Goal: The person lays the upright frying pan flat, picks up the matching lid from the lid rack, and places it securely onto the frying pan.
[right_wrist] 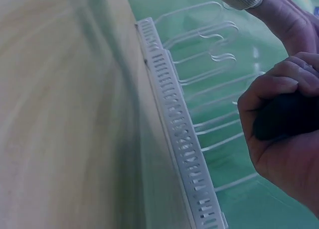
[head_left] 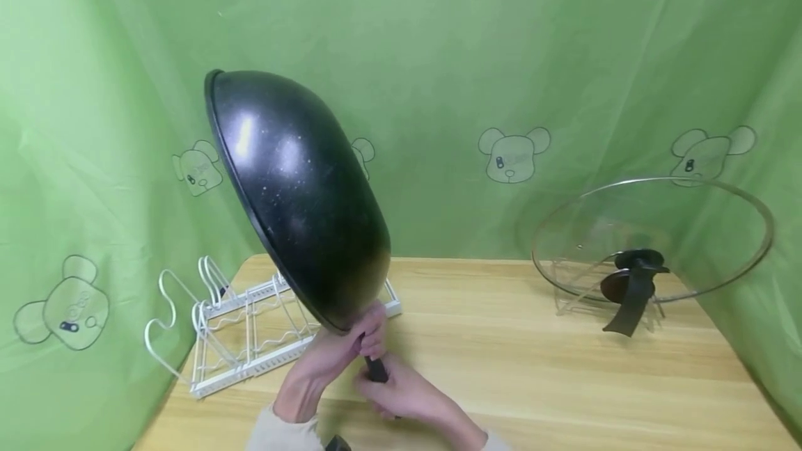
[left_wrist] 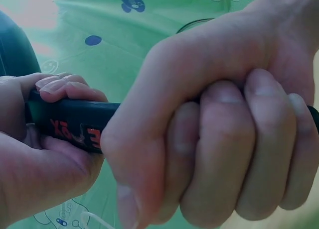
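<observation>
The rack (head_left: 263,362) stands on the left of the desk (head_left: 501,346); the lid (head_left: 651,225) is well apart on the right, seemingly on a small stand (head_left: 576,298), though their contact is hard to make out. A curtain (head_left: 438,124) hangs behind and along both sides. The pan (head_left: 301,186) is above the desk, partly before the rack. On its handle (head_left: 376,369), the left hand (head_left: 351,343) is nearer the pan, the right hand (head_left: 404,388) farther down.

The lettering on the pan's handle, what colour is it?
The lettering is red, showing best in the left wrist view.
</observation>
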Demonstrator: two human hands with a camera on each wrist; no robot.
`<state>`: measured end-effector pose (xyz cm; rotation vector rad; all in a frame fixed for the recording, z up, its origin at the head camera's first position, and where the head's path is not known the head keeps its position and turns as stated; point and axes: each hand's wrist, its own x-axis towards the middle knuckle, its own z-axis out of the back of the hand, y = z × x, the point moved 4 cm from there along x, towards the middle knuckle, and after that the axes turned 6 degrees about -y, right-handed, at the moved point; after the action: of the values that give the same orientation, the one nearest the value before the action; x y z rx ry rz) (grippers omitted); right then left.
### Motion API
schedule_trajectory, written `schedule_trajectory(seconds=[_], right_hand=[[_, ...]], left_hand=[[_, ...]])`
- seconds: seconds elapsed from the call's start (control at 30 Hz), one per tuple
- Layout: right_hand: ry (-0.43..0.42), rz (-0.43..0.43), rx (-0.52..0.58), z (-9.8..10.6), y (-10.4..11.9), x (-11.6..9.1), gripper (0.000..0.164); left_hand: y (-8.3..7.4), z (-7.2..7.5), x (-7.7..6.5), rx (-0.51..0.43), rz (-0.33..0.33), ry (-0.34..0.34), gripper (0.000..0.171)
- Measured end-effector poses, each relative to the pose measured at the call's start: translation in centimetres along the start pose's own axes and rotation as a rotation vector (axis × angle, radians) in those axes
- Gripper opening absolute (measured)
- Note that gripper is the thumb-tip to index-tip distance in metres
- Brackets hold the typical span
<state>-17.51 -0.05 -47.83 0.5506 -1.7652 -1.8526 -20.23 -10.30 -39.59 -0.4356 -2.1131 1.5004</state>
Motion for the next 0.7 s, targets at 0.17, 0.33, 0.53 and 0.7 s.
schedule_trajectory(seconds=[0.17, 0.33, 0.53, 0.7], right_hand=[[-0.014, -0.02, 0.012, 0.9, 0.1, 0.2, 0.026], [0.0, -0.02, 0.029, 1.3, 0.1, 0.1, 0.025], [-0.034, -0.026, 0.028, 1.5, -0.2, -0.2, 0.026], [-0.041, -0.01, 0.026, 1.6, -0.4, -0.1, 0.026]], left_hand=[[0.1, -0.2, 1.0, -0.001, -0.008, -0.011, 0.028], [0.4, -0.6, 1.5, -0.014, 0.0, -0.023, 0.025], [0.9, -0.7, 1.6, -0.011, 0.008, -0.026, 0.025], [1.3, -0.7, 1.7, -0.015, 0.02, -0.037, 0.028]])
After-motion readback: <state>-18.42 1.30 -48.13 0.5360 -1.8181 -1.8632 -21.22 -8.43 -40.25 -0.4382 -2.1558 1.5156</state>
